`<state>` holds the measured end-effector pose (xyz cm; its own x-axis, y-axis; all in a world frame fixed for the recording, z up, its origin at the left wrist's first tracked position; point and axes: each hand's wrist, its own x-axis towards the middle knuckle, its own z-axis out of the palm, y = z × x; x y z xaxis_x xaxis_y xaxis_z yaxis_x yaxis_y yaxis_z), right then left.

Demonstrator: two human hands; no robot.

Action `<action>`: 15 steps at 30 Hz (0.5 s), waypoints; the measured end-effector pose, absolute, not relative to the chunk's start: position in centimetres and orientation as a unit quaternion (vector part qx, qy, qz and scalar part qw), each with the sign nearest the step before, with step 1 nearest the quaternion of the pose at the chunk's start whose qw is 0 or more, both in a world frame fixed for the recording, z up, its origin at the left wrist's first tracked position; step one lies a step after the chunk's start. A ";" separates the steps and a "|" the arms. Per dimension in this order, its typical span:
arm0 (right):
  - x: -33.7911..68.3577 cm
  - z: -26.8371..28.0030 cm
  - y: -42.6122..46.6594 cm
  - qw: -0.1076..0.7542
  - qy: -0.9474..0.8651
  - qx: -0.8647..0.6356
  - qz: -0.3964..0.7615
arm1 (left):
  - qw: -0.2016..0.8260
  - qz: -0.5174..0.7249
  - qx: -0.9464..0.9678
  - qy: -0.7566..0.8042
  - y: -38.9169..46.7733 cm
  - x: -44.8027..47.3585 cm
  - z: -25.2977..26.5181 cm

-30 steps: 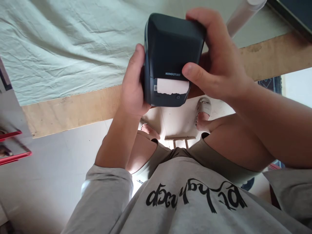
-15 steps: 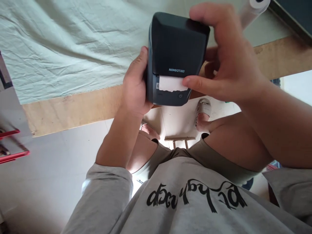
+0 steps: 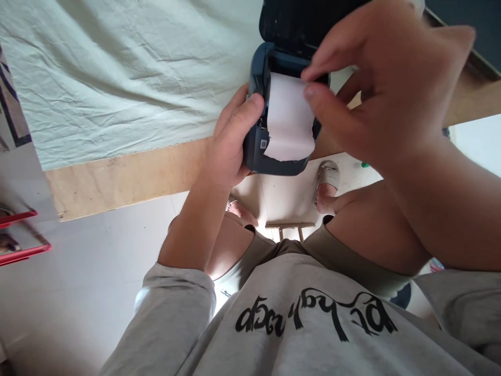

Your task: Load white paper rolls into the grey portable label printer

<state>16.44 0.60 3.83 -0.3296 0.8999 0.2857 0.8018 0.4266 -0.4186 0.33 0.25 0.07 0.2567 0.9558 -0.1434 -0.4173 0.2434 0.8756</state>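
A small dark label printer point(image 3: 256, 151) is held over the table's front edge, its black lid point(image 3: 291, 23) swung up and back. My left hand point(image 3: 230, 138) grips the printer's left side, thumb on the rim. Inside lies a white paper roll point(image 3: 289, 115), its torn loose end hanging over the front of the printer. My right hand point(image 3: 376, 89) is at the roll's upper right edge, thumb and forefinger pinched on the paper. The far end of the lid is cut off by the frame and partly behind my right hand.
A wrinkled pale green cloth point(image 3: 136, 78) covers the table, whose bare wooden edge point(image 3: 129, 180) faces me. A dark flat object point(image 3: 465, 26) lies at the back right. Red-edged shelving point(image 3: 27, 254) stands at the left. Below are my legs and a wooden stool bar point(image 3: 289, 225).
The printer's lid was down and has been opened, so the paper roll now shows. My right hand has moved from the lid and paper strip to the roll. My left thumb has shifted onto the rim.
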 end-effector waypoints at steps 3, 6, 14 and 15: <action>16.2 3.8 0.8 0.142 -0.813 -0.564 0.030 | 0.681 0.499 0.400 0.358 0.1 0.5 0.2; 15.8 4.4 0.7 0.061 -0.798 -0.598 0.024 | 0.674 0.508 0.407 0.350 -0.1 0.6 0.3; 15.6 4.9 0.8 -0.026 -0.819 -0.572 0.029 | 0.659 0.496 0.428 0.369 -0.1 0.2 0.1; 15.7 4.7 0.8 -0.023 -0.818 -0.574 0.037 | 0.658 0.494 0.429 0.373 -0.1 0.2 0.2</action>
